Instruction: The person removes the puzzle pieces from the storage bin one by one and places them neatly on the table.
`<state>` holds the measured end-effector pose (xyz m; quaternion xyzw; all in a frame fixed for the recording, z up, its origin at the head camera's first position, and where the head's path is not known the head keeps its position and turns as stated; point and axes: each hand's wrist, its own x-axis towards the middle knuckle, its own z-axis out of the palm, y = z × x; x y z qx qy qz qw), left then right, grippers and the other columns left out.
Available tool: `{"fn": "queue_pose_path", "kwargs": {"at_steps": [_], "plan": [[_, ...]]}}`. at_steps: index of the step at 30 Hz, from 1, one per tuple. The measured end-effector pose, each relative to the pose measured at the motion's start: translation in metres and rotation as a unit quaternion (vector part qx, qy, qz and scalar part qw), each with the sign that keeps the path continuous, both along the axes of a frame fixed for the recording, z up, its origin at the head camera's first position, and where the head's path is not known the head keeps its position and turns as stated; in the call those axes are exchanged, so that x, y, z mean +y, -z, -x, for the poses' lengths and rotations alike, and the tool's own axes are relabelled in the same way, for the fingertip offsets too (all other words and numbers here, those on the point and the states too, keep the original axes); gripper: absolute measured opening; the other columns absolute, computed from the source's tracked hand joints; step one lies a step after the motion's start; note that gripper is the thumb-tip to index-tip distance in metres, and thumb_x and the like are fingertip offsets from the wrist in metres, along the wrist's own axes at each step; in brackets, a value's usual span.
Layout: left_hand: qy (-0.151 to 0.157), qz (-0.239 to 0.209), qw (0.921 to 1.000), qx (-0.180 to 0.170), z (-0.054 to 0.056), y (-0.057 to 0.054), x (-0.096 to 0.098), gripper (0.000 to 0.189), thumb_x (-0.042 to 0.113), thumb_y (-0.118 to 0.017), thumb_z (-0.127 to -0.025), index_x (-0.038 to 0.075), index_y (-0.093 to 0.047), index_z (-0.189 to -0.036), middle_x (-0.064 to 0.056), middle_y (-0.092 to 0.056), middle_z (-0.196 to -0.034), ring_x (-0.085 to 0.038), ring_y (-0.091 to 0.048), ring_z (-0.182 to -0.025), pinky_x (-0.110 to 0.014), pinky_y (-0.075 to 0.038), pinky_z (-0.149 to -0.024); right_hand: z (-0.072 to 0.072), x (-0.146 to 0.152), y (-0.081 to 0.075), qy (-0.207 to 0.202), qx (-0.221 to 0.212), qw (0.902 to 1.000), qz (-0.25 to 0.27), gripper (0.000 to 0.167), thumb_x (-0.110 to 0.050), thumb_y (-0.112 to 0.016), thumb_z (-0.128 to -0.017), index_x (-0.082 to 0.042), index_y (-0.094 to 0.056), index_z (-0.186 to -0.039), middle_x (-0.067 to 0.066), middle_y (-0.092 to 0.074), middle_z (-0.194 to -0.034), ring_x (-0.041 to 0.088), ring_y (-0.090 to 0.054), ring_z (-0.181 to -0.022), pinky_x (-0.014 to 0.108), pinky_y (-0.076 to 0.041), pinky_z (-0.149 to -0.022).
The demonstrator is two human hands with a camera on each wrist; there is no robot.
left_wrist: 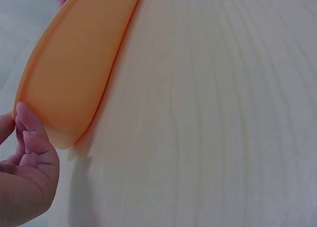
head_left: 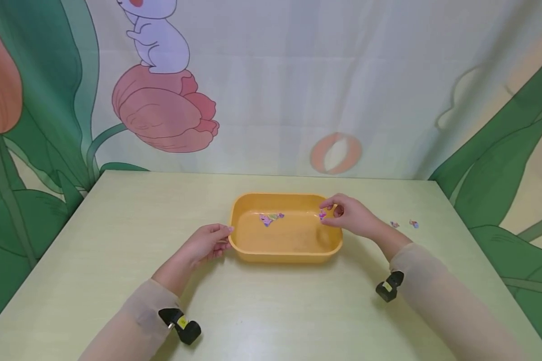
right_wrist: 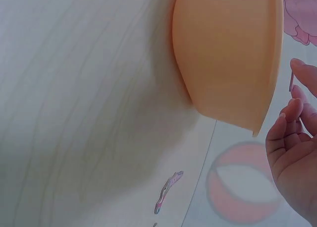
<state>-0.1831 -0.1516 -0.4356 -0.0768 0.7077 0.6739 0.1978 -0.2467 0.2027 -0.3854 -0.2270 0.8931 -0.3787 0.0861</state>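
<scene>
A yellow-orange plastic tray (head_left: pixel 289 255) with rounded corners stands on the table. My left hand (head_left: pixel 205 243) grips its left rim, and the left wrist view shows the thumb and fingers pinching the tray's wall (left_wrist: pixel 74 63). Over the right end of the tray, my right hand (head_left: pixel 350 215) pinches a small flat pink-and-purple piece (head_left: pixel 322 214) between thumb and fingertips. Edge-on in the right wrist view, that piece (right_wrist: pixel 291 82) looks thin. Inside the tray, toward its left, lies a small cluster of colourful flat pieces (head_left: pixel 267 219) in purple, pink and green.
Right of the tray, two more small colourful pieces (head_left: pixel 413 223) lie on the pale wood-grain table (head_left: pixel 271 311). A printed curtain (head_left: pixel 271 90) with a rabbit and flowers hangs behind the table's far edge. Black wrist cameras (head_left: pixel 388 287) sit on both sleeves.
</scene>
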Motion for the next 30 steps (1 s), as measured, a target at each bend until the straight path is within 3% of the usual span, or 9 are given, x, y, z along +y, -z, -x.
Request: {"fn": "queue_pose_path", "kwargs": {"at_steps": [7, 20, 30], "plan": [[0.005, -0.001, 1.0000, 0.003, 0.000, -0.001, 0.000, 0.031, 0.026, -0.054, -0.096, -0.004, -0.053, -0.105, -0.001, -0.057, -0.075, -0.009, -0.054, -0.065, -0.017, -0.043, -0.054, -0.003, 0.012, 0.002, 0.004, -0.001, 1.0000, 0.003, 0.036, -0.011, -0.075, -0.079, 0.002, -0.062, -0.110, 0.017, -0.053, -0.092, 0.020, -0.044, -0.072, 0.023, -0.038, -0.058], [0.009, -0.008, 0.9999, 0.004, 0.000, -0.002, 0.001, 0.031, 0.026, -0.054, -0.096, -0.004, -0.053, -0.103, -0.001, -0.057, -0.074, -0.009, -0.055, -0.065, -0.017, -0.044, -0.054, -0.008, 0.035, 0.005, 0.054, -0.023, 0.9980, -0.023, 0.040, -0.018, -0.075, -0.080, -0.003, -0.059, -0.113, 0.008, -0.050, -0.082, 0.022, -0.045, -0.076, 0.022, -0.041, -0.059], [0.000, -0.010, 0.9999, -0.001, 0.000, -0.001, 0.000, 0.030, 0.026, -0.054, -0.096, -0.003, -0.053, -0.101, -0.001, -0.056, -0.073, -0.010, -0.054, -0.064, -0.017, -0.043, -0.053, -0.009, 0.053, 0.018, 0.071, -0.021, 0.9965, -0.040, 0.041, -0.019, -0.074, -0.081, 0.000, -0.059, -0.114, 0.011, -0.058, -0.100, 0.021, -0.047, -0.078, 0.023, -0.043, -0.062]]}}
